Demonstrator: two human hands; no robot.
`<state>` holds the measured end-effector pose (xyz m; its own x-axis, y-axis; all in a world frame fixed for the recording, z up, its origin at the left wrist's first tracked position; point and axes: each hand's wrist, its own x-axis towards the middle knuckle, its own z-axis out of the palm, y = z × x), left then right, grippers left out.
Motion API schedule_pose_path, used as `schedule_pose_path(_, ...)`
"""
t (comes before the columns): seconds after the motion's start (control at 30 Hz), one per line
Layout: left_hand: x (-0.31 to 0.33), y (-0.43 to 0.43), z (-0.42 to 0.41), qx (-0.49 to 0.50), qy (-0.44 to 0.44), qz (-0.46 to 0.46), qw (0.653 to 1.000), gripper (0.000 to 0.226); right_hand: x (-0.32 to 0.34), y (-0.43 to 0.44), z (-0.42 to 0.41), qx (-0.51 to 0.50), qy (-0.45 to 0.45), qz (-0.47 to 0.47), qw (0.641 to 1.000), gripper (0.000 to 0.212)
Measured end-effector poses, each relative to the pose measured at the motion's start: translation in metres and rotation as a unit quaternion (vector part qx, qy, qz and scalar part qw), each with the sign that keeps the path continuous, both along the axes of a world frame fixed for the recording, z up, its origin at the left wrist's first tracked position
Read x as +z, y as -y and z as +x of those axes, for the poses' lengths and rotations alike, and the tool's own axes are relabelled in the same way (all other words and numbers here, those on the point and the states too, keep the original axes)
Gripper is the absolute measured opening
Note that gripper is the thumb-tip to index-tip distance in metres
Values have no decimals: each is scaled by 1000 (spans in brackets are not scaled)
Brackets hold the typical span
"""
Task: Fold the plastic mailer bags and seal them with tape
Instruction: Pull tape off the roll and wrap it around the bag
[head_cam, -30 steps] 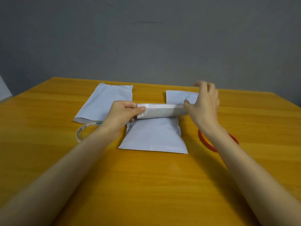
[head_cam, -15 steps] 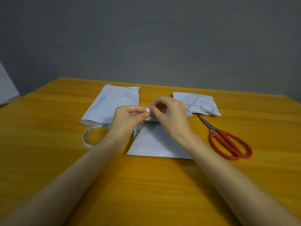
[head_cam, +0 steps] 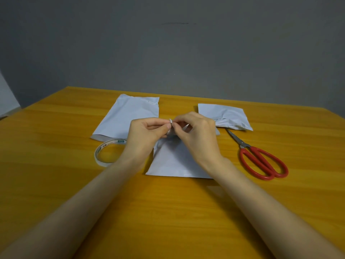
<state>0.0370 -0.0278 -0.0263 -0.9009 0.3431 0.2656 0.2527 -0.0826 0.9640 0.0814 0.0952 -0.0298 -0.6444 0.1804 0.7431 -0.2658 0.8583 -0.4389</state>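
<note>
Fingertips (head_cam: pixel 169 126) of the left hand (head_cam: pixel 147 133) and right hand (head_cam: pixel 197 135) meet, curled, pinching a small white bit at the folded top edge of the mailer bag (head_cam: pixel 173 161), whose body lies just below them; tape roll (head_cam: pixel 112 142) near, left of the fingers; scissors (head_cam: pixel 248 148) well right of them

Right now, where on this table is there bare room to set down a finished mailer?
Free on the table: the near edge below the middle mailer, left of the tape roll, right of the scissors. Crowded: the centre, around the left hand, right hand, flat mailer and folded mailer.
</note>
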Motion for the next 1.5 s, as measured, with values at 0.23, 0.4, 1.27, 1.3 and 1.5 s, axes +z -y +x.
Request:
schedule_pose_path(0.23, 1, 0, 1, 37, -60, -39, 997, 18, 2, 3, 1, -4, -10, 33, 999, 14)
schedule_pose_path(0.4, 0, 1, 1, 49, -99, -69, 991, 16, 2, 4, 2, -8, 1, 35, 999, 6)
schedule_pose_path(1.27, 3, 1, 0, 11, -45, -33, 998, 11, 11, 2, 6, 40, 71, -121, 989, 11)
schedule_pose_path(1.3, 3, 2, -1, 14, -48, -33, 998, 12, 11, 3, 6, 36, 67, -112, 991, 11)
schedule_pose_path(1.5, 3, 2, -1, 12, -57, -36, 998, 18, 8, 5, 6, 24, 38, -87, 995, 8)
